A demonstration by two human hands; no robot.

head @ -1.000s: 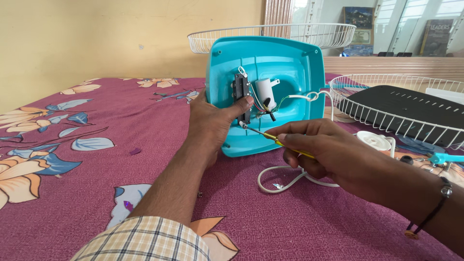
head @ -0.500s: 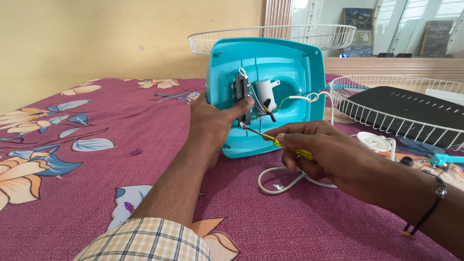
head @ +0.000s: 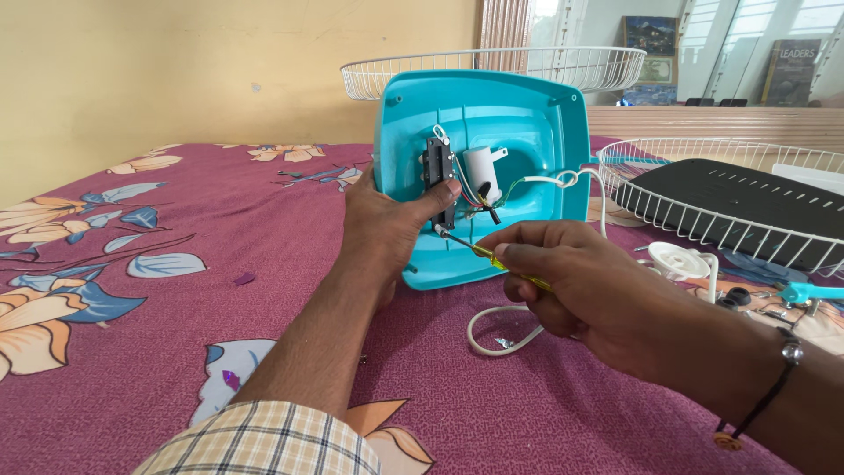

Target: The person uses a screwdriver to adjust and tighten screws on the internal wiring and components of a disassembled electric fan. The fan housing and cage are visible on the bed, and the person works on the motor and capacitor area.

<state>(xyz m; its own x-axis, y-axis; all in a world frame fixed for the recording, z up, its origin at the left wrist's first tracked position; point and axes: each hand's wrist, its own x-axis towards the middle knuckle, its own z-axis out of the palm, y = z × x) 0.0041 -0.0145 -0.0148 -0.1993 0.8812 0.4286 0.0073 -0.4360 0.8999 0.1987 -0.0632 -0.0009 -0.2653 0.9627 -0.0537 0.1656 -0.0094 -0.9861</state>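
A teal plastic fan base (head: 519,123) stands tilted up on a maroon flowered bedsheet (head: 176,264), its hollow underside facing me. Inside it sit a black switch block (head: 437,171), a white cylinder part (head: 481,171) and thin wires. My left hand (head: 387,224) grips the base's left edge, thumb pressed on the switch block. My right hand (head: 571,286) holds a yellow-handled screwdriver (head: 492,255), its tip touching the lower end of the switch block. A white cord (head: 497,330) runs from the base and loops on the sheet.
A white wire fan guard (head: 703,220) lies at right with a black panel (head: 738,193) in it. A second wire guard (head: 492,66) shows behind the base. A white round part (head: 677,262) and a teal piece (head: 804,292) lie at right. A yellow wall stands behind.
Hardly anything has moved. Both hands keep their hold, with the screwdriver tip staying at the switch block.
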